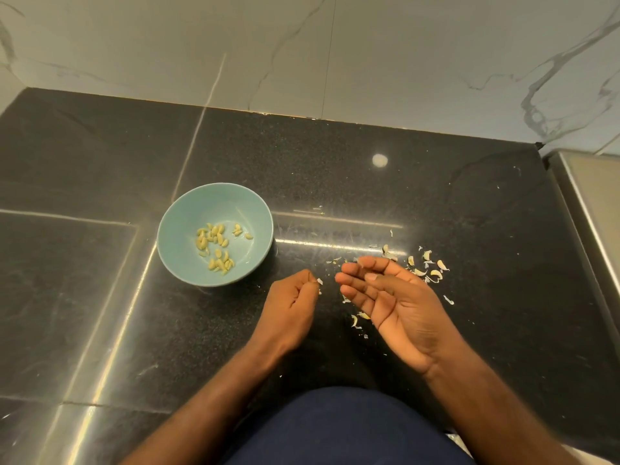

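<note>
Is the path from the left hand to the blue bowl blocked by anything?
Nothing visible blocks it. Only bare black counter lies between the left hand, pinching a pale scrap, and the blue bowl. The loose peels lie by the right hand, off that path.

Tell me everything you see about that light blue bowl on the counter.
The bowl is round, pale blue-green and smooth, ceramic or plastic by its look, with a dark base. It stands upright on the black speckled counter, left of both hands. A small scatter of peeled yellowish cloves lies in its bottom. Nothing else touches it; the left hand, pinching a peel scrap, is nearest but apart.
</note>
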Demonstrator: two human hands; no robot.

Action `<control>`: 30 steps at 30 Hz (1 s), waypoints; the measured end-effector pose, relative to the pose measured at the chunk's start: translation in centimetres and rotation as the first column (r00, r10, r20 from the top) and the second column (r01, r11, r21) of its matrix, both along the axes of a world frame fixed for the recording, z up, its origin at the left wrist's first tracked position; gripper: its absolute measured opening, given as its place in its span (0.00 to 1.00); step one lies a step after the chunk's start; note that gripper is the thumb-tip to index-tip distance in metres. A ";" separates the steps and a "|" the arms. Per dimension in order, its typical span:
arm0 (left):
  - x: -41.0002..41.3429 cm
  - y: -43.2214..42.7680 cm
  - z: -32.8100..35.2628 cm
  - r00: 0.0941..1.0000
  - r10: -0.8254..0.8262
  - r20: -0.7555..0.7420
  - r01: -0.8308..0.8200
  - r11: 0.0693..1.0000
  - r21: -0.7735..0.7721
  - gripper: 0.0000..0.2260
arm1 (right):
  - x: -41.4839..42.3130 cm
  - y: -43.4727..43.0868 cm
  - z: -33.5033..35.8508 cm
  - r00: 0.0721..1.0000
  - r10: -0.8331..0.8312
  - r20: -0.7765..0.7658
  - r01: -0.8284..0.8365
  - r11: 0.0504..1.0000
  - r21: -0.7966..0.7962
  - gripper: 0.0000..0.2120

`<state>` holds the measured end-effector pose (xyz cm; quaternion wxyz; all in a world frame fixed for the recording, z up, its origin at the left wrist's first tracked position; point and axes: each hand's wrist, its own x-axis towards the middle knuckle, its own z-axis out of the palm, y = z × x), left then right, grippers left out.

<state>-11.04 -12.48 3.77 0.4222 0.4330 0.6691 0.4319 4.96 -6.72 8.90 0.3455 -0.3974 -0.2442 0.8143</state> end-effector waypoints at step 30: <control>0.5 0.7 -4.6 0.949 -0.015 -0.315 0.010 1.000 -0.017 0.10 | -11.9 1.7 1.3 0.973 0.093 0.211 -0.155 0.943 0.296 0.17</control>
